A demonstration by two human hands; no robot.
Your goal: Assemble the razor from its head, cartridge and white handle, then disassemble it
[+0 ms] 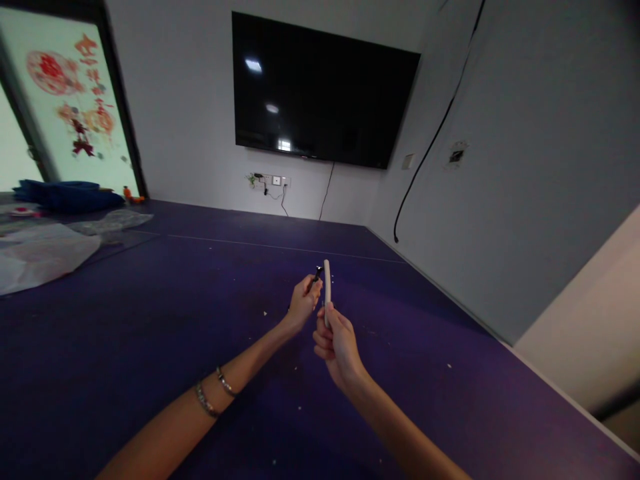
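Note:
My right hand [340, 341] is closed around the lower end of a pale, slim stick [327, 280], which stands nearly upright. Just left of it, my left hand [303, 303] grips a small black tool with a shiny head [319, 271]; its exact kind is too small to make out. The tool's head is right beside the upper part of the stick, and whether they touch I cannot tell. Both hands are above a dark purple surface [225, 413], where several tiny pale bits lie scattered.
Clear plastic sheeting [47, 257] and a dark blue folded cloth [70, 197] lie at the left, with a small orange object [131, 195] beside them. A television [325, 93] hangs on the wall above several sockets [276, 181]. A black cable [425, 153] dangles at the right.

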